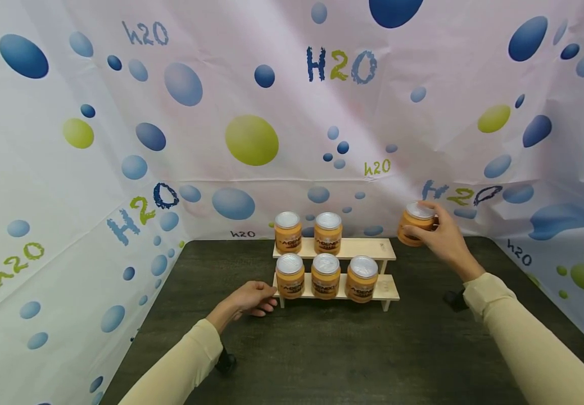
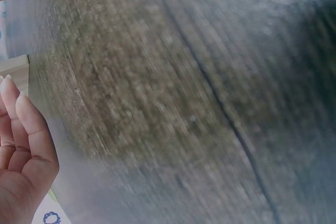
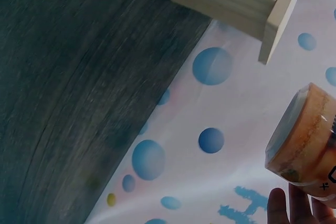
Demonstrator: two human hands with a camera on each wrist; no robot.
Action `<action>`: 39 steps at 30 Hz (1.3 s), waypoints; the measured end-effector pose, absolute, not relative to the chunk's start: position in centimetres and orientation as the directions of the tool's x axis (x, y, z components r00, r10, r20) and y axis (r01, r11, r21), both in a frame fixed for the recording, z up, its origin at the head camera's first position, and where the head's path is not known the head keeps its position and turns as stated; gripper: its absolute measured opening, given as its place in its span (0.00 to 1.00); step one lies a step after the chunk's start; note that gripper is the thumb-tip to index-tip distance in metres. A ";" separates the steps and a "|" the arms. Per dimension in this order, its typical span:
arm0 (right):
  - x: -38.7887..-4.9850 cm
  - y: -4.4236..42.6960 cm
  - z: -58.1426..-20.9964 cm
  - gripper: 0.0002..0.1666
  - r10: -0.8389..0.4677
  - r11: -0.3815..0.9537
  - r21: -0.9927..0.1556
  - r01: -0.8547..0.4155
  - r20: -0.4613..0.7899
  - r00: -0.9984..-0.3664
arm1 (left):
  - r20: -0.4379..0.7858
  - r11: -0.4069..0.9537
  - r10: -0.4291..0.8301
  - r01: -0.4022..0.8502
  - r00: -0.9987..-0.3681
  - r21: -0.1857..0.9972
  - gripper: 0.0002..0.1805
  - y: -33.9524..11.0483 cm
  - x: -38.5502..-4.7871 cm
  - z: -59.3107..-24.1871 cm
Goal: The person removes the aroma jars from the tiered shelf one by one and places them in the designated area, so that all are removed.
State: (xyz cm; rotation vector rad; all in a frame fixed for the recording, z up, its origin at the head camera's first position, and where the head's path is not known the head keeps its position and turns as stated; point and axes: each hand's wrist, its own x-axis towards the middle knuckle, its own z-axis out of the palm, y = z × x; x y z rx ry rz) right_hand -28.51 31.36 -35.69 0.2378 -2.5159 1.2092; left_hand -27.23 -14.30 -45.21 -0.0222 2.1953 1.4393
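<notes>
At two o'clock from the stand (image 1: 383, 265), the right hand (image 1: 446, 239) grasps a jar (image 1: 410, 219) in the air, thumb and fingers curled round it; a firm, level hold, carried well wide of the upper shelf's (image 1: 365, 247) edge, should serve best. The left hand (image 1: 251, 298) lies at eight o'clock, its bent fingers at the lower shelf's (image 1: 389, 287) near-left end, though whether they pinch the wood I cannot tell; gentle, steady pressure there would help spare the five standing jars (image 1: 325, 277) a jolt.
</notes>
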 end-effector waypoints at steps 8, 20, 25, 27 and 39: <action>-27.8 32.6 -36.2 0.47 0.014 0.638 -0.719 -0.277 0.371 -0.929 | -0.421 0.435 0.266 -0.282 -0.867 0.855 0.17 -14.4 -27.0 -45.3; -27.8 33.4 -37.9 0.43 0.027 0.659 -0.702 -0.269 0.379 -0.925 | -0.418 0.431 0.260 -0.282 -0.871 0.857 0.16 -14.5 -26.9 -45.3; -27.7 33.6 -38.8 0.44 0.051 0.669 -0.707 -0.230 0.352 -0.934 | -0.416 0.426 0.265 -0.281 -0.870 0.860 0.16 -14.5 -27.0 -45.2; -27.6 33.7 -39.1 0.44 0.060 0.673 -0.708 -0.215 0.342 -0.938 | -0.411 0.427 0.271 -0.274 -0.871 0.862 0.16 -14.5 -27.1 -45.1; -27.2 33.9 -41.4 0.43 0.079 0.666 -0.723 -0.186 0.317 -0.945 | -0.416 0.440 0.288 -0.267 -0.863 0.857 0.16 -14.5 -27.4 -45.2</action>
